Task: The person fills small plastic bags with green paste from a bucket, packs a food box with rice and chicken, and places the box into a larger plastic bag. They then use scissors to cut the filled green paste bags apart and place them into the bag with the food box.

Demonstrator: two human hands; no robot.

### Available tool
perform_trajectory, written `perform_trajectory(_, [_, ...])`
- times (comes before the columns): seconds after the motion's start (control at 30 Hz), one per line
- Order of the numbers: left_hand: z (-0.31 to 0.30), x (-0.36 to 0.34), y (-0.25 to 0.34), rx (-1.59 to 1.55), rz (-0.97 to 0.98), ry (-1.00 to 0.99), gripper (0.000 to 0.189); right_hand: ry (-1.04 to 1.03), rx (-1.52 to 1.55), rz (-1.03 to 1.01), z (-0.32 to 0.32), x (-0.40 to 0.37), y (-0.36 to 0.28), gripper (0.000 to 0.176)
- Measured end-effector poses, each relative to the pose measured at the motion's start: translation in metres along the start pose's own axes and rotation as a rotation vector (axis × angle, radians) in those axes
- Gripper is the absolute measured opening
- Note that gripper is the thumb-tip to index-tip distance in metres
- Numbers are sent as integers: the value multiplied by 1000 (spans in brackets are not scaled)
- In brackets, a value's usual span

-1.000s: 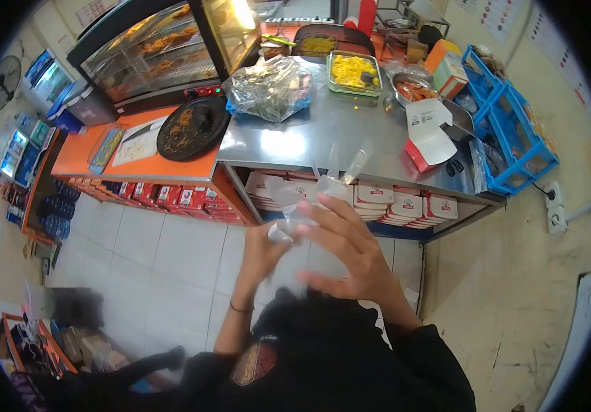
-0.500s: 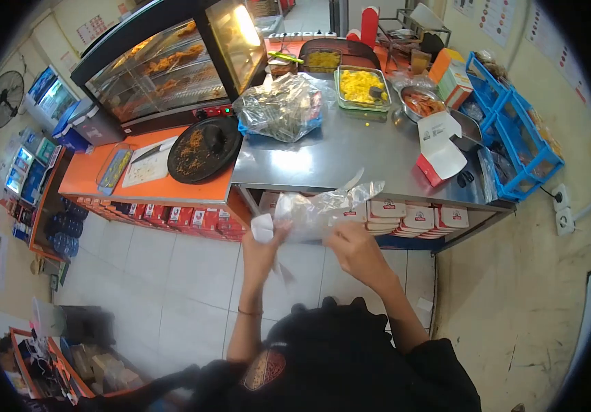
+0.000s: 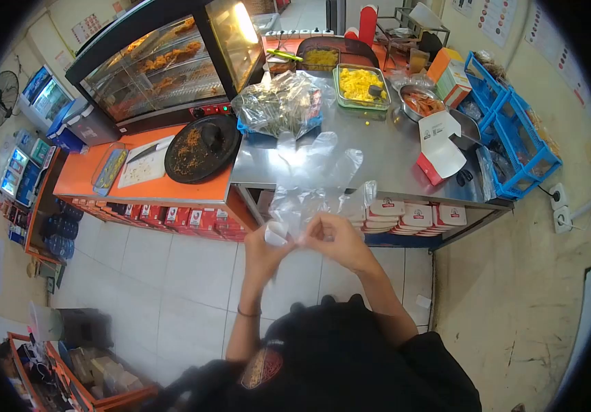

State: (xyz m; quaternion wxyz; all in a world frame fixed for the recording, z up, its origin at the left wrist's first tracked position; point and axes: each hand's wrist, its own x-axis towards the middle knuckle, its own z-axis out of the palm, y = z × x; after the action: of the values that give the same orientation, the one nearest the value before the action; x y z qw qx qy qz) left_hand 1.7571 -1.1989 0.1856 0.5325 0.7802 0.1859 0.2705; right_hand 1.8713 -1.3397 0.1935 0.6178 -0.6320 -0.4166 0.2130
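Observation:
A clear plastic glove (image 3: 316,178) hangs spread in front of the steel counter, its fingers pointing away from me. My left hand (image 3: 266,250) pinches the glove's cuff and also holds a small white paper (image 3: 276,233). Close beside it, my right hand (image 3: 337,242) pinches the cuff between thumb and fingertips. Beyond the glove, on the steel counter (image 3: 391,151), lie a bag of wrapped cutlery (image 3: 285,106), a glass dish of yellow food (image 3: 362,87) and an open red and white box (image 3: 441,147).
A black round pan (image 3: 203,147) and a cutting board with a knife (image 3: 146,163) lie on the orange counter (image 3: 79,165). Behind them stands a heated display case (image 3: 165,69). Blue baskets (image 3: 515,130) are at the right, and stacked boxes (image 3: 415,214) sit under the counter.
The bunched plastic has been spread out into a glove shape reaching over the counter. My right hand has moved left, close to my left hand.

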Motion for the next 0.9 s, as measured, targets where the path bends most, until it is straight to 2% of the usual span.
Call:
perform_trajectory(0.07, [-5, 2, 2, 75, -8, -93, 21, 118, 313, 358, -4, -3, -6, 18])
perform_trajectory(0.1, [-6, 2, 0, 71, -9, -93, 21, 117, 309, 360, -7, -5, -4, 18])
perform_trajectory(0.17, [-7, 4, -6, -9, -81, 3, 22, 274, 223, 324, -12, -8, 5, 20])
perform_trajectory(0.2, [-3, 4, -9, -53, -60, 94, 20, 311, 7, 259, -11, -12, 7, 17])
perform_trajectory(0.23, [0, 5, -16, -56, -60, 95, 20, 311, 4, 260, -8, -15, 7, 17])
perform_trajectory(0.3, [7, 5, -29, -3, -52, 146, 19, 350, -665, 7, 1, -19, 1, 11])
perform_trajectory(0.33, [9, 5, -16, 41, -20, 154, 19, 351, -667, 7, 6, -22, -8, 11])
perform_trajectory(0.4, [9, 7, -3, 33, -4, 105, 21, 365, -566, -470, 11, -24, -27, 10])
perform_trajectory(0.43, [9, 6, 0, 29, 6, 51, 22, 364, -567, -468, 11, -23, -26, 10])
perform_trajectory(0.5, [10, 8, 0, 61, -10, 23, 22, 132, -257, -302, 10, -18, -17, 14])
perform_trajectory(0.57, [10, 13, 6, 90, -8, 2, 22, 131, -211, -346, 6, -9, -1, 12])
perform_trajectory(0.63, [7, 14, 17, -78, 97, 20, 16, 92, 343, -184, 10, -1, 4, 10])
perform_trajectory(0.67, [6, 15, 14, -76, 101, 20, 16, 15, 470, -142, 9, 2, 5, 12])
perform_trajectory(0.77, [4, 17, 9, -80, 220, 14, 13, 23, 465, -90, 25, 12, 33, 20])
perform_trajectory(0.8, [4, 14, 16, -26, 235, -27, 12, 55, 239, -35, 31, 12, 16, 31])
perform_trajectory(0.83, [4, 11, 20, 27, 251, -68, 11, 54, 238, -42, 37, 16, 20, 31])
perform_trajectory(0.87, [5, 8, -6, 189, 276, -84, 11, 63, -4, -195, 43, 21, 29, 38])
perform_trajectory(0.9, [5, 4, 3, 190, 282, -80, 11, 47, -78, -235, 45, 24, 33, 43])
